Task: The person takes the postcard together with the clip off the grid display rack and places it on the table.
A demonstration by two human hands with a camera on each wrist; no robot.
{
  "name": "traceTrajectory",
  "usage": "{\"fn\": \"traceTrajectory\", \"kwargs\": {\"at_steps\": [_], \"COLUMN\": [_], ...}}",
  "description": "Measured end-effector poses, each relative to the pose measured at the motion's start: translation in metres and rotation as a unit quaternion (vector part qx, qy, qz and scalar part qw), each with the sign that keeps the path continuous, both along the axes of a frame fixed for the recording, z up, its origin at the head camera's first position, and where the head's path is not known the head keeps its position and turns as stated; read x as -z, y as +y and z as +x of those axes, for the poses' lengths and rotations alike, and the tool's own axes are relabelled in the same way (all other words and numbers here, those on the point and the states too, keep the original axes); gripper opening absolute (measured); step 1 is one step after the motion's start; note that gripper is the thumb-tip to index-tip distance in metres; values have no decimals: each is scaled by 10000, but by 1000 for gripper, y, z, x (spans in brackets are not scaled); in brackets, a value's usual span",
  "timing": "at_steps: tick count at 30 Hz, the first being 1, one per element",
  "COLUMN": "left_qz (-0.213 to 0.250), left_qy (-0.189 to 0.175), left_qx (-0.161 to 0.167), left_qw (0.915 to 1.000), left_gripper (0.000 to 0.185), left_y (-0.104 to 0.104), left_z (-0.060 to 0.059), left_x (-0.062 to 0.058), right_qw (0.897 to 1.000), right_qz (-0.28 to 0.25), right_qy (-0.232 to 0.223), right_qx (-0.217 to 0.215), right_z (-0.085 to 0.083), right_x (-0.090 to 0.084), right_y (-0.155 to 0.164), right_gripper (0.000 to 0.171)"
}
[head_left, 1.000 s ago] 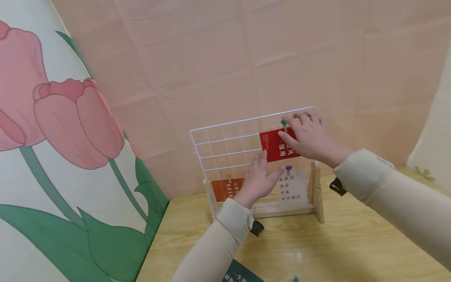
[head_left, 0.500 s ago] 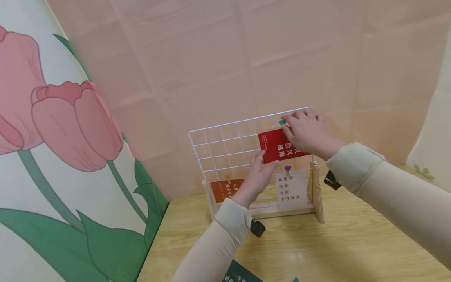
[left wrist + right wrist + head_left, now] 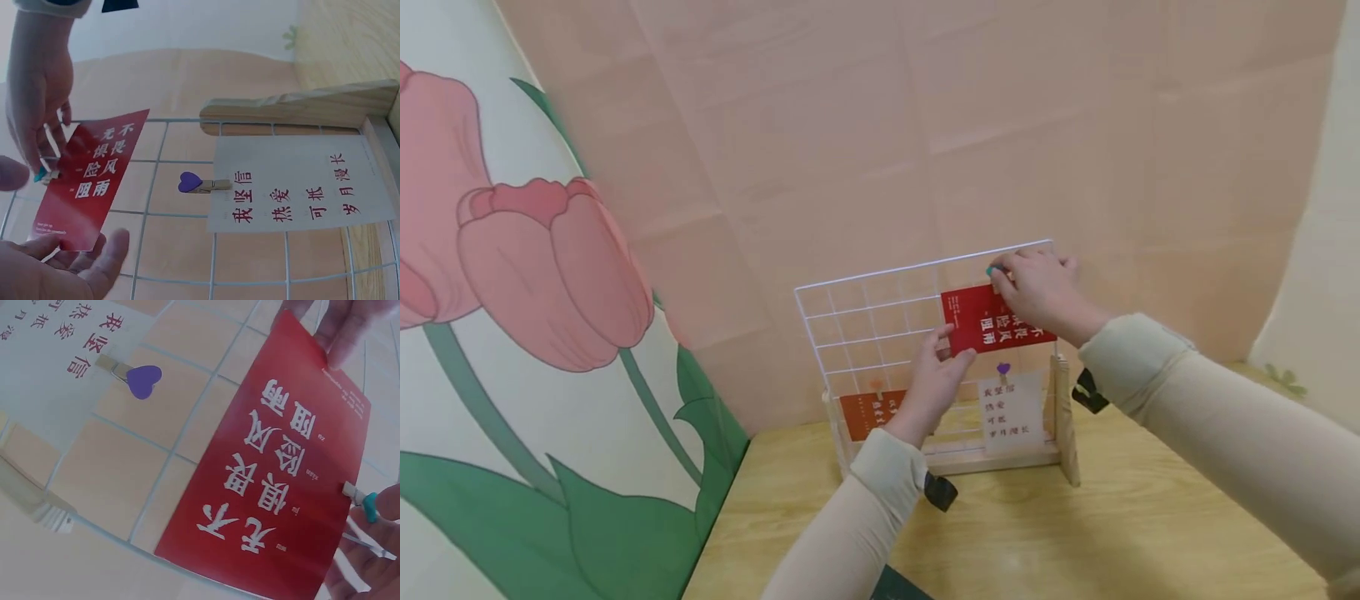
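Left hand (image 3: 934,377) at lower left corner of glossy red card with white characters (image 3: 992,318), thumb and fingertips pinching that corner flat against white wire grid panel on wooden stand (image 3: 865,312). Card high on grid, upper right section. Right hand (image 3: 1037,287) at card's top edge, fingers curled around small wooden clip with teal tip (image 3: 361,501). Advised: steady corner until clip bites both card and wire; avoid tilting. White paper card with red characters (image 3: 1011,410) below, clipped by purple heart peg (image 3: 1003,368).
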State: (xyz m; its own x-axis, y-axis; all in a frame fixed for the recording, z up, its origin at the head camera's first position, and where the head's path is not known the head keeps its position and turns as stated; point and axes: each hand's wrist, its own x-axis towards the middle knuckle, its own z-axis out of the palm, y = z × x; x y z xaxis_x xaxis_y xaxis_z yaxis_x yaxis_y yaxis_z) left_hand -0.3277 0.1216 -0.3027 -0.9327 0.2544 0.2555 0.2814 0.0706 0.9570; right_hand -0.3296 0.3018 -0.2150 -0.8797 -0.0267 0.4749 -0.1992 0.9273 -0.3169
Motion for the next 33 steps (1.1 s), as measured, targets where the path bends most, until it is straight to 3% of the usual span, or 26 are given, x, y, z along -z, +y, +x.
{"fn": "traceTrajectory", "kwargs": {"at_steps": [8,12,20,26,33], "left_qz": [33,-41,-1,-81,62], "left_qy": [276,456,301,257,418], "left_qx": [-160,-297,-672,-787,-829], "left_qw": [9995,9985,9973,9965,9957], "left_gripper": [60,42,13,10,10], "left_y": [5,7,5,-10,-29], "left_z": [-7,-15,-21,-22,-26], "left_x": [0,0,7,8,4], "right_qw": [9972,9945,9883,9768,9685], "right_qz": [-647,-860,-1288,-1893,-2225], "right_qy": [142,118,363,620,759], "right_qx": [-354,-589,-728,-784,-822], "right_z": [-3,-2,-1,-3,-8], "right_x": [2,1,15,27,21], "right_y": [10,15,12,-7,-23], "right_gripper": [34,31,23,25,36]}}
